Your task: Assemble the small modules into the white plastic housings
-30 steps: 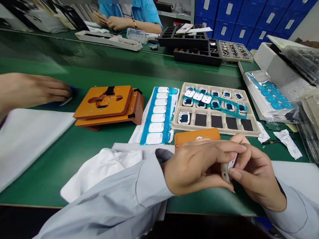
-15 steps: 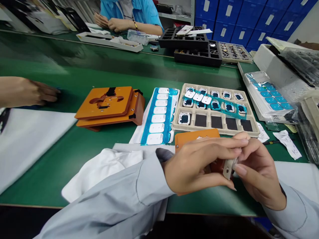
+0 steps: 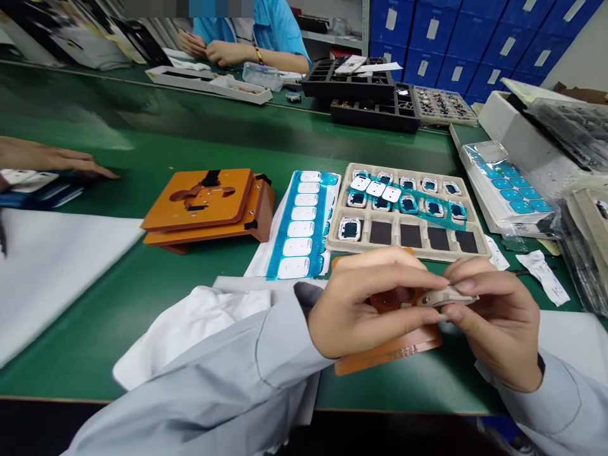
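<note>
Can't see much of orange fixture (image 3: 356, 362); left hand (image 3: 356, 304) covers its middle. Lettering (image 3: 403, 352) along its near edge too small for me to read. Fingers of left hand and right hand (image 3: 503, 320) hide parts of pale casing (image 3: 446, 297); its far side I can't make out. Co-worker's hand (image 3: 47, 156) runs off left edge of my view. Blue bins (image 3: 476, 31) cut by top edge; their labels (image 3: 432, 29) unreadable to me.

That left sleeve (image 3: 204, 386) is pale grey-blue, loose and creased, a curved seam (image 3: 257, 354) setting off its wide cuff (image 3: 287, 339), dark inside. The right sleeve (image 3: 560, 402) matches, something dark edging its wrist.
</note>
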Tool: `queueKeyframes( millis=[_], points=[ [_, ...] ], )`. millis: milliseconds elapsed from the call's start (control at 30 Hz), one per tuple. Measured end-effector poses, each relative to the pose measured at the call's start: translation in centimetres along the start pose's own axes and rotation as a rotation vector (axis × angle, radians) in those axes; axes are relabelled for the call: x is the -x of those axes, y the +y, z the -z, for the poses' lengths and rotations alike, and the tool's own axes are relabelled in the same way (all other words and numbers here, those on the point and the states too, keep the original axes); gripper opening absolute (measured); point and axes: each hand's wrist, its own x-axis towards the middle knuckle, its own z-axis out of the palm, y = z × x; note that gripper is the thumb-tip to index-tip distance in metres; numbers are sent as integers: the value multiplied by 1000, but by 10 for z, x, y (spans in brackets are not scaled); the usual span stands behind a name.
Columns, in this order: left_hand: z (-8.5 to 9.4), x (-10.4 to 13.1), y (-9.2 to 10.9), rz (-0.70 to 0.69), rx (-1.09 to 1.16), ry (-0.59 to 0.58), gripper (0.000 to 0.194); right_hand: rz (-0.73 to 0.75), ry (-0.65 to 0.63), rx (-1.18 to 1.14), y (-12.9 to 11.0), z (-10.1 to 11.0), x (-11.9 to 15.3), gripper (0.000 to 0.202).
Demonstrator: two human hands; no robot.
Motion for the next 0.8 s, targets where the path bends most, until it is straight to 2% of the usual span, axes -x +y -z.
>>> queueKeyframes(
  millis=[167, 500, 800],
  points=[
    [-1, -1, -1, 32, 98, 19, 16, 10, -83, -6, 0, 3, 0, 38],
    [-1, -3, 2, 174, 243, 47, 11, 18, -140, 1, -3, 4, -2, 44],
    [-1, -2, 2, 233, 265, 72, 7, 21, -125, 46, -4, 1, -1, 51]
  ],
)
